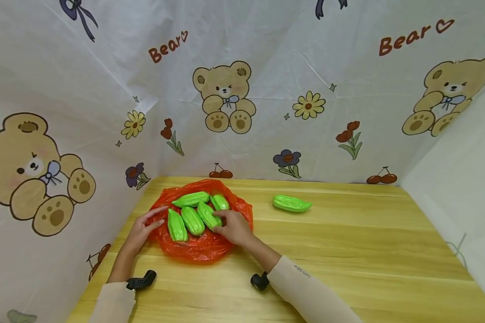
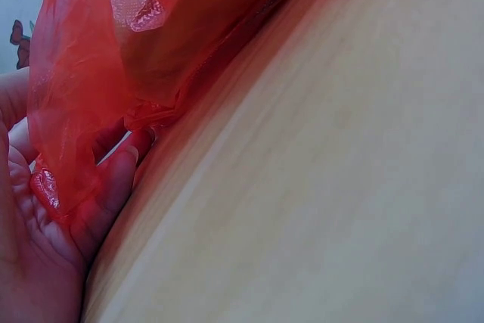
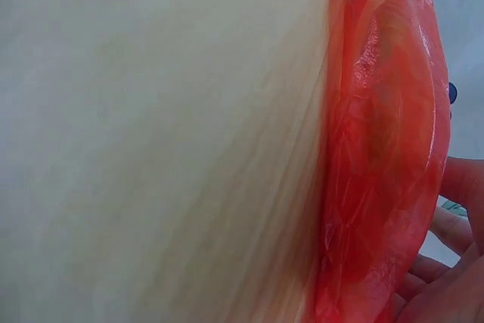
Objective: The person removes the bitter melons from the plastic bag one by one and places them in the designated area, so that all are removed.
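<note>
Several bright green bitter melons [image 1: 192,220] lie in a spread red plastic bag [image 1: 198,252] on the wooden table. My right hand [image 1: 235,227] reaches over the bag's right side and holds the lower end of one bitter melon [image 1: 206,212] between thumb and fingers. In the right wrist view the bag [image 3: 382,149] hides that grip, with only part of the hand [image 3: 446,285] showing behind it. At the bag's left edge is my left hand [image 1: 139,229], thumb and fingers apart. The left wrist view shows the bag film [image 2: 76,96] draped against its relaxed fingers.
Another bitter melon [image 1: 292,203] lies alone on the table [image 1: 347,251], right of the bag. A white cloth printed with bears [image 1: 226,96] stands behind and to the left. A pale panel [image 1: 465,179] borders the right side, with a thin cord [image 1: 460,251] near it.
</note>
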`<action>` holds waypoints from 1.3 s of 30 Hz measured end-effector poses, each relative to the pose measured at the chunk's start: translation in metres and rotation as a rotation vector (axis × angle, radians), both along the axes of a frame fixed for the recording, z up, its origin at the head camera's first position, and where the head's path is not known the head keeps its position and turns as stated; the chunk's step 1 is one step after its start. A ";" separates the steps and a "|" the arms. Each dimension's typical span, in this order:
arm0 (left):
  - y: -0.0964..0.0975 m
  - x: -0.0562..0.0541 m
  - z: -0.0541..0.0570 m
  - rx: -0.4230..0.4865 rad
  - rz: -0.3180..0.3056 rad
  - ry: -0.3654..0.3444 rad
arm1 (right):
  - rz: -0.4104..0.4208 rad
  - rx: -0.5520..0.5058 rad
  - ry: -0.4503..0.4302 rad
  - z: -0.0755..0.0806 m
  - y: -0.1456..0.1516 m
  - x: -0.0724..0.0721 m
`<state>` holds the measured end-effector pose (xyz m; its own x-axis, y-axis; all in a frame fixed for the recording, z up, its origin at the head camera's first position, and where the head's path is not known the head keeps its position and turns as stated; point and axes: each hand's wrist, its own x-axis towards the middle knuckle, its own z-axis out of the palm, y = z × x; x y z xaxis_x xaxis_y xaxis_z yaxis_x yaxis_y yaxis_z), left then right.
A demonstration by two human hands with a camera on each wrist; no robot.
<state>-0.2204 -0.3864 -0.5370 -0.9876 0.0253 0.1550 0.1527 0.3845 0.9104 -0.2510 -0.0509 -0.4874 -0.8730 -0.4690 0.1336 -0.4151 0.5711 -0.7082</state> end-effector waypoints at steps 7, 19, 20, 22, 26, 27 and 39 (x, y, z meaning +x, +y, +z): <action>-0.001 -0.001 -0.002 0.009 0.003 -0.018 | -0.046 0.058 0.049 0.002 -0.006 0.002; -0.001 -0.001 -0.003 0.004 0.003 -0.014 | -0.097 0.074 0.064 0.000 -0.009 0.001; -0.001 -0.001 -0.002 0.008 0.001 -0.012 | -0.098 0.068 0.053 0.001 -0.009 0.001; -0.001 0.000 -0.002 0.015 0.003 -0.010 | -0.098 0.054 0.028 0.001 -0.008 0.001; 0.002 0.001 0.002 0.021 0.000 -0.015 | -0.098 0.006 -0.011 0.004 -0.006 0.002; 0.003 0.002 0.004 0.022 0.000 -0.017 | -0.096 -0.010 -0.016 0.005 -0.006 0.002; 0.005 0.004 0.007 0.035 -0.001 -0.018 | -0.005 -0.180 -0.054 0.019 0.007 0.006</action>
<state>-0.2165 -0.3811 -0.5305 -0.9902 0.0214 0.1383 0.1369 0.3522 0.9259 -0.2452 -0.0441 -0.4688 -0.8833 -0.4376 0.1681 -0.3716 0.4353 -0.8200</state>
